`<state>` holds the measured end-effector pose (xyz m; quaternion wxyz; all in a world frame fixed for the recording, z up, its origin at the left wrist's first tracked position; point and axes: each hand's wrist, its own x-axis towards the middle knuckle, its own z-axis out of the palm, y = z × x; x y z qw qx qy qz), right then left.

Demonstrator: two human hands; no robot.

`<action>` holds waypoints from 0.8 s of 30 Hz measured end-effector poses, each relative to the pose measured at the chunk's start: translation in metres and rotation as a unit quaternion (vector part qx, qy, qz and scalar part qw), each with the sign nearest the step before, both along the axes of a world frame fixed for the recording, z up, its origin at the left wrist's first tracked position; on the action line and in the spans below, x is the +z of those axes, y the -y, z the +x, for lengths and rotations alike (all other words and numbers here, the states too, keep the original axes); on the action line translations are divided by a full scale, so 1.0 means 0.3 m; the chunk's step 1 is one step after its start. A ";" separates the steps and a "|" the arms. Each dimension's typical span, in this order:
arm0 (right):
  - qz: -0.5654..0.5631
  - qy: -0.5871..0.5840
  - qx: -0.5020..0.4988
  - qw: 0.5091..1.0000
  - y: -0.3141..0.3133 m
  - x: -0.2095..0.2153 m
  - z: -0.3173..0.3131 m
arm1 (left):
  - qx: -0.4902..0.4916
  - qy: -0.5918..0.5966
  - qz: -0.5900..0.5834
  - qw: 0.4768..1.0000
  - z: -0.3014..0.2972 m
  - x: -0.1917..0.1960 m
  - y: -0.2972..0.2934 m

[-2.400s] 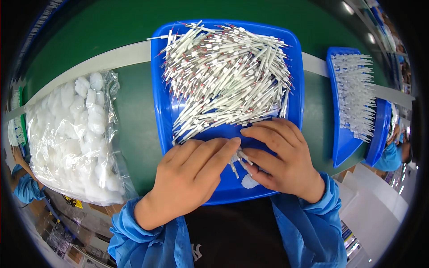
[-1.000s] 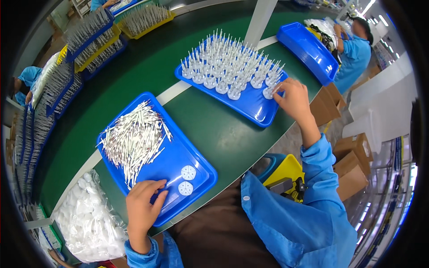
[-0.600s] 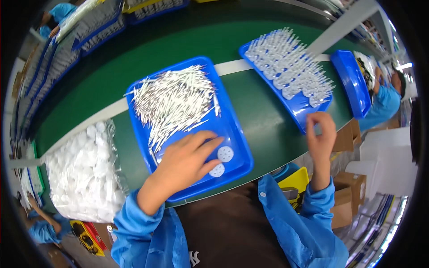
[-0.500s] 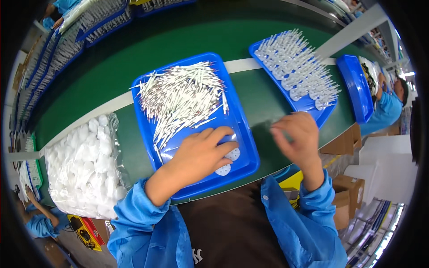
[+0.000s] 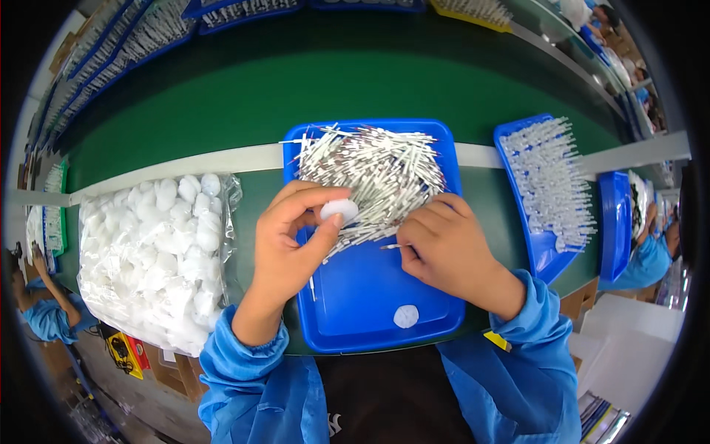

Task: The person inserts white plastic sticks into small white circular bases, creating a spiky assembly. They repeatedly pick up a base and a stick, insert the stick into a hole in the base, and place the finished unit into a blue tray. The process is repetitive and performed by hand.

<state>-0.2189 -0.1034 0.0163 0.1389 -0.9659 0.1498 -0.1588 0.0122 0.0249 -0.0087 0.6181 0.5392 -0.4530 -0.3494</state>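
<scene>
Both hands hover over the blue tray [image 5: 347, 311]: left hand [image 5: 296, 240] pinches a white disc [image 5: 339, 210], right hand [image 5: 444, 248] a thin stick [image 5: 392, 246].

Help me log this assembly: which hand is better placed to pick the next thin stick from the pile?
Right hand: its fingertips already pinch a stick at the pile's edge, while the left hand holds a white disc.

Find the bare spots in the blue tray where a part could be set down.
Blue tray: the near half is bare floor, between the left hand and right hand, apart from one white disc. The far half is crowded with the pile of thin sticks.
</scene>
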 end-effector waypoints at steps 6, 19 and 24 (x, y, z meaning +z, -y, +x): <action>0.205 0.175 -0.007 0.963 0.084 0.036 0.103 | 0.034 -0.056 0.030 0.997 -0.034 0.044 0.055; 0.179 0.202 0.005 0.963 0.169 -0.057 0.183 | 0.050 -0.108 0.016 0.993 -0.002 0.013 0.114; 0.058 0.194 0.004 0.979 0.141 -0.055 0.176 | 0.055 -0.139 0.065 0.987 -0.020 0.027 0.100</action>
